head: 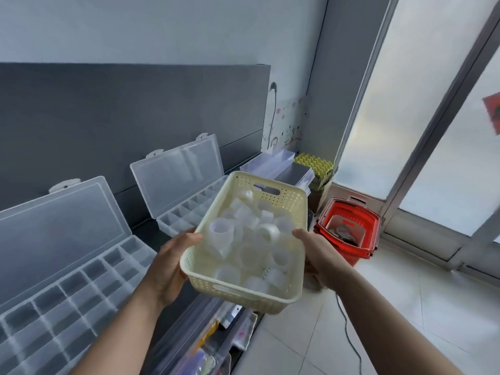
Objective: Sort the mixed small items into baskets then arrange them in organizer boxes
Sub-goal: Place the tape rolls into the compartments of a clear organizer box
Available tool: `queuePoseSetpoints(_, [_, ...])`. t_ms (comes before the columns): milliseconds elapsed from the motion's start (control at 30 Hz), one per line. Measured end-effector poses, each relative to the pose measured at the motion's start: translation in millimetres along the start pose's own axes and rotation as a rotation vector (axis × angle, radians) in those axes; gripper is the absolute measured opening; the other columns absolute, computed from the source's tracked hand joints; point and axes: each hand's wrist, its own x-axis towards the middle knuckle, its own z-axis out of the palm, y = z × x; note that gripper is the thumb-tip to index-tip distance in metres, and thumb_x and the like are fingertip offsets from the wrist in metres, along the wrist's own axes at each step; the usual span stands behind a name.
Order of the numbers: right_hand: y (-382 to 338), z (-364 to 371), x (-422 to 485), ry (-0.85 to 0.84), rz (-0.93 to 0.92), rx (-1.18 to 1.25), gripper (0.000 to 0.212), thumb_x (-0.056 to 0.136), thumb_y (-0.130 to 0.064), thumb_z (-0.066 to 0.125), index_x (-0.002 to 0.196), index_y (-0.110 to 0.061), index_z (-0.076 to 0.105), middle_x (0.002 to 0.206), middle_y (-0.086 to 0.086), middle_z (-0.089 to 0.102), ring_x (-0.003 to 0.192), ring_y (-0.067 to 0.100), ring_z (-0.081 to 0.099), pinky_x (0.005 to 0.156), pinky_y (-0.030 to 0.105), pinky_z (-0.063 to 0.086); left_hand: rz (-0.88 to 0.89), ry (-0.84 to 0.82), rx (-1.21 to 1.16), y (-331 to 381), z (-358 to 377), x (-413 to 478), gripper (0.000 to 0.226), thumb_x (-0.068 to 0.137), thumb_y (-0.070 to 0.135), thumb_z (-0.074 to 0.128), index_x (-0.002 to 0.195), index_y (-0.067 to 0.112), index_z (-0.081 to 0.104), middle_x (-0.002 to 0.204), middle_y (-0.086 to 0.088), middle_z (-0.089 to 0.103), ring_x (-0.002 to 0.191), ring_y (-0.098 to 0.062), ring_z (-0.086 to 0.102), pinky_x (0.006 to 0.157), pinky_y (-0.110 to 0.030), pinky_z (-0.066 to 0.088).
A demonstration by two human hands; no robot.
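Basket (281, 296) of clear tape rolls (259, 239) held in mid-air past the table (151, 234) edge, left hand (169, 269) and right hand (318, 255) fingers clamped on its long rims; open organizer boxes (81, 288) lie left, bare floor (405, 307) right.

We see a pale wall (162, 25) from ten to twelve o'clock, with a dark grey panel (121, 109) standing below it. Toward one o'clock a wall socket (273, 85) with a hanging cord sits beside a patch of dotted stickers (290, 117). From one to three o'clock, frosted glass panes (422, 90) in grey frames let in soft daylight. At four o'clock we see the white tiled floor (405, 307), crossed by a thin dark cable (349, 326).
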Motion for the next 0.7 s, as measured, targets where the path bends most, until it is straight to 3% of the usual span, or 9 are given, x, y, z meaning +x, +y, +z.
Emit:
queuePoseSetpoints(133, [-13.2,-5.2,69.0,0.013,0.006,0.047,0.036,0.096,-0.025,0.036,0.1,0.001,0.061,0.078,0.022,0.065,0.06,0.027,0.057,0.056,0.031,0.046,-0.037,0.183,-0.054,8.5,19.0,52.2,0.048,0.088,0.053,0.051,0.116,0.017,0.067,0.109,-0.013,0.07,0.094,-0.027,0.068,0.062,-0.03,0.057])
queuePoseSetpoints(200, [-20.0,-3.6,99.4,-0.02,0.015,0.056,0.037,0.096,-0.022,0.033,0.098,0.004,0.059,0.07,0.019,0.061,0.051,0.024,0.054,0.05,0.028,0.045,-0.018,0.283,-0.067,1.9,25.3,75.1,0.061,0.08,0.066,0.056,0.123,0.023,0.061,0.116,-0.01,0.068,0.102,-0.027,0.066,0.07,-0.036,0.057])
queuePoseSetpoints(267, [-26.7,-0.7,130.8,-0.066,0.007,0.056,0.038,0.095,-0.02,0.031,0.095,0.006,0.059,0.07,0.022,0.061,0.054,0.027,0.056,0.055,0.033,0.048,0.004,0.338,-0.056,-9.5,35.0,94.3,0.081,0.062,0.072,0.069,0.131,0.032,0.049,0.125,-0.003,0.063,0.111,-0.024,0.062,0.083,-0.045,0.054])
queuePoseSetpoints(333, [-34.2,3.7,162.8,-0.124,0.003,0.046,0.039,0.096,-0.019,0.03,0.094,0.008,0.059,0.07,0.024,0.061,0.056,0.029,0.057,0.061,0.039,0.05,0.027,0.366,-0.029,-23.2,48.2,115.3,0.083,0.056,0.062,0.076,0.129,0.041,0.041,0.124,0.005,0.063,0.111,-0.021,0.062,0.088,-0.052,0.053])
queuePoseSetpoints(467, [-45.5,6.6,220.3,-0.303,0.017,0.036,0.039,0.095,-0.016,0.031,0.096,0.01,0.06,0.076,0.028,0.067,0.06,0.032,0.063,0.066,0.043,0.056,0.088,0.51,-0.006,-32.4,71.3,157.5,0.068,0.066,0.029,0.073,0.126,0.037,0.041,0.106,0.005,0.069,0.095,-0.022,0.07,0.072,-0.041,0.058])
queuePoseSetpoints(533, [-51.7,1.1,246.5,-0.428,0.057,0.043,0.032,0.095,-0.016,0.037,0.1,0.006,0.06,0.083,0.026,0.069,0.062,0.03,0.066,0.06,0.036,0.057,0.101,0.607,0.003,-28.8,73.7,176.1,0.061,0.066,0.024,0.067,0.122,0.037,0.047,0.107,0.0,0.069,0.094,-0.025,0.069,0.074,-0.044,0.058])
queuePoseSetpoints(600, [-58.1,-4.7,270.7,-0.517,0.059,0.017,0.028,0.096,-0.021,0.043,0.104,0.002,0.058,0.088,0.024,0.071,0.068,0.031,0.069,0.064,0.036,0.059,0.098,0.693,-0.034,-25.1,73.9,189.9,0.056,0.064,0.022,0.064,0.117,0.035,0.053,0.108,-0.004,0.067,0.096,-0.028,0.067,0.074,-0.048,0.058])
queuePoseSetpoints(700, [-67.9,-10.6,310.8,-0.519,-0.042,-0.027,0.027,0.095,-0.029,0.05,0.112,-0.008,0.054,0.1,0.016,0.068,0.073,0.033,0.071,0.066,0.038,0.06,0.095,0.831,-0.073,-22.6,68.5,203.3,0.046,0.064,0.021,0.06,0.11,0.03,0.06,0.106,-0.01,0.067,0.092,-0.029,0.066,0.07,-0.045,0.055])
